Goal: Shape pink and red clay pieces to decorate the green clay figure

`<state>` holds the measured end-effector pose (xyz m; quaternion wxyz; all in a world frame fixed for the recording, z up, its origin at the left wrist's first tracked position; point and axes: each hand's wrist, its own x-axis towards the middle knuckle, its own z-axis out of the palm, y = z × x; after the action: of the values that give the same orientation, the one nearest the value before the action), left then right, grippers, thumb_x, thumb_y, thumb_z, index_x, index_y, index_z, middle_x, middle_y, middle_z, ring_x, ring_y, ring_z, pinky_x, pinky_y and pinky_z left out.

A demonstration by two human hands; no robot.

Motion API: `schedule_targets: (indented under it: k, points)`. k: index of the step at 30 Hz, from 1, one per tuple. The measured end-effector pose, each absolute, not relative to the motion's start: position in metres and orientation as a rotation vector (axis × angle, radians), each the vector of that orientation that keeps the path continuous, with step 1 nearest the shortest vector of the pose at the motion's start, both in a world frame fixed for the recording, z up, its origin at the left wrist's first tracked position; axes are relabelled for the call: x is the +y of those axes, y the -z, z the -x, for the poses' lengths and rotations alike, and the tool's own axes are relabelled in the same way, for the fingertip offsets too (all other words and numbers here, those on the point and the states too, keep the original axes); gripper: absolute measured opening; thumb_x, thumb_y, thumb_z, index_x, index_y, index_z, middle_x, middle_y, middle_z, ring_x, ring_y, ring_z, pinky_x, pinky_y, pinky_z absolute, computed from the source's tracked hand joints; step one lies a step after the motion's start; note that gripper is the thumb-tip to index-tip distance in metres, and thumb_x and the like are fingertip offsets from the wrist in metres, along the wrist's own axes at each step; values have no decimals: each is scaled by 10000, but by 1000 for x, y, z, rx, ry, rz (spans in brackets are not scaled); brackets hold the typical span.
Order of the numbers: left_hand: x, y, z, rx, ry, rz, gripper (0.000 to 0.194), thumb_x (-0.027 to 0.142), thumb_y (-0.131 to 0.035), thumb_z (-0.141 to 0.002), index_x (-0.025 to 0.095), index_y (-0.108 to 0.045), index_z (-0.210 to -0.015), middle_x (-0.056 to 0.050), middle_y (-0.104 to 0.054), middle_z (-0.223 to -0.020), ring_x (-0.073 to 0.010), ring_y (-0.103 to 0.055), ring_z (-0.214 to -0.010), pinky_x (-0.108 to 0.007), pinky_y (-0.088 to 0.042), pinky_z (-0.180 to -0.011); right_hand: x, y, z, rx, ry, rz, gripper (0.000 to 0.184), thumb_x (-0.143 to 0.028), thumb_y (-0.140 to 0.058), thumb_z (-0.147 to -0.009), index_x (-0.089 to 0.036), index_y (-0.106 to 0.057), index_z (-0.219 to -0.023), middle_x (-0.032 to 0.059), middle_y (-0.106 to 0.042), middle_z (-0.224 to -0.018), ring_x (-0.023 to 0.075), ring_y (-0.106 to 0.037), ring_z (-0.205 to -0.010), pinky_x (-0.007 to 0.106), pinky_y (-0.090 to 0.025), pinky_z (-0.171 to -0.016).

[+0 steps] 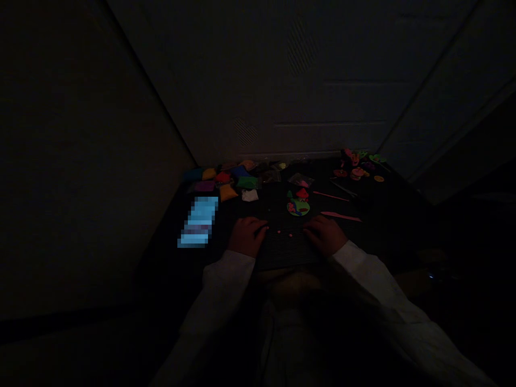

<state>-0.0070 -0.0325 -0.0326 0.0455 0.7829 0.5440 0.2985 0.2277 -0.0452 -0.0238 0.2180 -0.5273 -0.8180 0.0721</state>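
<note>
Head view: two small pink bits (284, 233) lie on the dark tabletop (278, 255) between the person's hands, and a third pale speck (267, 228) shows at the fingertips of the left hand (246, 236); whether it is gripped or merely lies there is too dim to tell. That hand's fingers are bent and close together; those of the right hand (325, 235) also curve down toward the table, and I cannot tell whether they pinch anything. Both palms are hidden, and the table's near right part sinks into black. The surface has fine parallel lines; beyond it rises a grey panel (258, 80) with raised ridges and two striped hearts (245, 131), darker walls flanking it. Just beyond the hands sits one green disc (298, 208) bearing red, blue and pink pieces, their shapes hard to read. To its right lie two pink tools (341, 216), and near them a thin, faint implement (343, 187). At least ten coloured packets (249, 183) overlap at the back left, some edges covered. One lit screen (199, 221), blurred into blocks, lies left of the left hand. Small colourful figures (357, 173) cluster at the back right, too crowded to count.
</note>
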Motion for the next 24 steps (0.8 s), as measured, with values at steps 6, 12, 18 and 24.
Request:
schedule_targets:
  k: [6, 12, 18, 24]
  points:
    - [-31, 33, 7, 1628, -868, -2411, 154, 278, -508, -746, 205, -637, -788, -37, -617, -825, -173, -525, -801, -339, -414, -750, -45, 23, -228, -2268, -249, 1400, 155, -270, -483, -779, -188, -602, -835, 36, -591, -836, 138, -529, -783, 267, -399, -710]
    - [-32, 31, 7, 1599, -858, -2426, 135, 259, -508, -738, 200, -616, -793, -30, -624, -839, -170, -536, -821, -339, -405, -768, -44, 26, -224, -2306, -244, 1310, 183, -214, -465, -777, -183, -576, -919, 37, -599, -901, 139, -526, -846, 279, -395, -760]
    - [-33, 32, 7, 1595, -859, -2435, 146, 272, -504, -740, 201, -620, -793, -36, -621, -833, -173, -533, -824, -343, -401, -773, -46, 28, -224, -2333, -184, 1324, 220, -241, -441, -801, -184, -593, -949, 54, -590, -930, 148, -515, -856, 290, -399, -752]
    - [-32, 32, 6, 1599, -854, -2427, 145, 277, -506, -739, 204, -621, -787, -37, -617, -837, -174, -532, -819, -342, -405, -764, -62, 22, -228, -2439, -18, 1347, 303, -322, -424, -814, -255, -545, -1084, 61, -532, -1069, 191, -455, -950, 357, -346, -787]
